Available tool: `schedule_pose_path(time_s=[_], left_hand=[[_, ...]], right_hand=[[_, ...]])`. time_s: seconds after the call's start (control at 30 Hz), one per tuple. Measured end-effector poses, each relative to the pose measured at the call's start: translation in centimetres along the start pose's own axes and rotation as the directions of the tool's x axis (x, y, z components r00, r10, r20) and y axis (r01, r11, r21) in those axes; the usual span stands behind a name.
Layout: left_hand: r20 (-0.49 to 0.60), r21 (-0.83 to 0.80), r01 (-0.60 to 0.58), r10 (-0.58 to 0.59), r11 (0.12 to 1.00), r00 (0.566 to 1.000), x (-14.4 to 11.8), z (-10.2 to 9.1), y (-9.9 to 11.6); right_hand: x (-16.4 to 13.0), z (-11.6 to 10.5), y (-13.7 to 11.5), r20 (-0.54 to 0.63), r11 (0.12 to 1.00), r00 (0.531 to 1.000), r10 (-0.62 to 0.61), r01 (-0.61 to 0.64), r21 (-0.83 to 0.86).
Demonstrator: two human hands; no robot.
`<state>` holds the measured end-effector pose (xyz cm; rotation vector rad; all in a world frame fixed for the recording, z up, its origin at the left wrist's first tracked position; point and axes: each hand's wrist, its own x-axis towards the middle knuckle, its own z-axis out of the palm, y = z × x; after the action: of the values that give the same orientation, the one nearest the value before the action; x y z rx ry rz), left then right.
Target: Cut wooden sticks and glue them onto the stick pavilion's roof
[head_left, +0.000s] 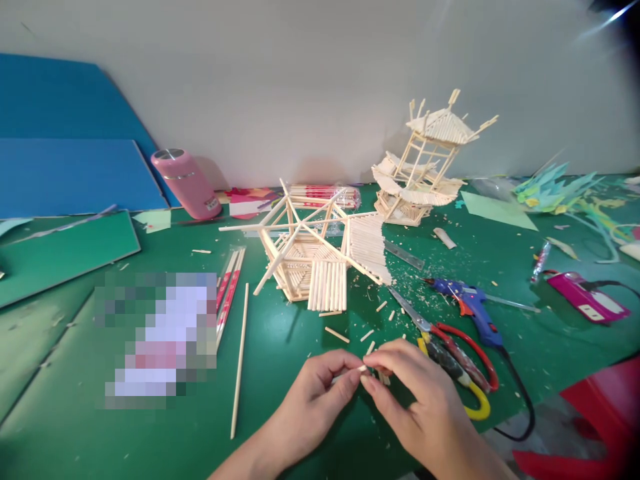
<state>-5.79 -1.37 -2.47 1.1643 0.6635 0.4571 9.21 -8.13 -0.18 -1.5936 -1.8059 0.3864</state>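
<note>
Pinching one short pale wooden stick piece [362, 368] between fingertips of both hands, left hand [313, 393] gripping from the left end, right hand [415, 393] gripping from the right end, thumbs and forefingers pressed together on it. Lying roughly crosswise between the two hands, long axis running left to right, mostly hidden by the fingers; both hands equally near, meeting at the piece. Hovering just above the green cutting mat [280, 347], near edge, straight in front of the unfinished hexagonal stick pavilion roof [313, 257]. Lying between roof and hands: loose short stick offcuts [337, 335]. Lying right of the roof and just beside the right hand: red and yellow handled scissors [450, 353], then a blue hot glue gun [470, 303] with black cord. Standing behind-right of the roof against the white wall: a finished two-tier stick pagoda model [425, 167]. Lying left of the roof: a long thin bamboo skewer [240, 360] and wrapped chopstick packs [229, 293]; leaning behind-left, a pink cylindrical bottle [186, 183]. Scattering over the mat: sawdust and paper scraps.
</note>
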Motion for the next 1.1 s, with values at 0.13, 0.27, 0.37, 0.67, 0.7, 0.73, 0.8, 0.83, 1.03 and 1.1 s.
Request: schedule_pose_path(time_s=[0.13, 0.27, 0.37, 0.67, 0.7, 0.73, 0.8, 0.83, 1.03, 1.1], left_hand=[[-0.029, 0.135, -0.048, 0.052, 0.99, 0.998, 0.1, 0.1, 0.1], [-0.056, 0.181, -0.071, 0.083, 0.981, 0.995, 0.1, 0.1, 0.2], [-0.074, 0.198, -0.05, 0.066, 0.979, 0.995, 0.1, 0.0, 0.1], [-0.068, 0.099, -0.022, 0.028, 0.995, 0.997, 0.1, -0.1, 0.1], [-0.068, 0.065, -0.006, 0.01, 0.998, 0.998, 0.1, -0.1, 0.1], [-0.063, 0.017, 0.013, -0.012, 1.0, 0.998, 0.1, -0.1, 0.0], [-0.037, -0.101, 0.055, -0.059, 0.993, 0.998, 0.1, -0.1, -0.3], [-0.016, -0.16, 0.071, -0.075, 0.985, 0.997, 0.1, -0.1, -0.4], [0.035, -0.372, 0.089, -0.082, 0.924, 0.996, 0.3, 0.2, -0.9], [0.015, -0.38, 0.1, -0.102, 0.92, 0.995, 0.3, 0.4, -0.9]], right_hand=[[0.4, 0.6, 0.2, 0.0, 1.0, 1.0, -0.006, 0.006, -0.019], [0.7, 0.5, 0.7, -0.002, 0.999, 1.0, 0.03, -0.03, -0.028], [0.9, 0.4, 0.9, 0.012, 0.996, 0.996, 0.092, -0.092, 0.007], [1.0, 0.1, 0.5, 0.149, 0.981, 0.979, 0.143, -0.159, 0.106], [1.0, 0.1, 0.6, 0.142, 0.981, 0.977, 0.159, -0.173, 0.089], [1.1, 0.1, 0.8, 0.127, 0.979, 0.975, 0.184, -0.193, 0.07], [1.1, 0.1, 1.1, 0.073, 0.969, 0.969, 0.236, -0.241, 0.063], [1.1, 0.2, 1.2, 0.056, 0.963, 0.966, 0.252, -0.257, 0.084], [1.0, 1.1, 0.4, 0.184, 0.886, 0.951, 0.247, -0.299, 0.354], [1.2, 1.0, 0.4, 0.185, 0.862, 0.943, 0.276, -0.328, 0.387]])
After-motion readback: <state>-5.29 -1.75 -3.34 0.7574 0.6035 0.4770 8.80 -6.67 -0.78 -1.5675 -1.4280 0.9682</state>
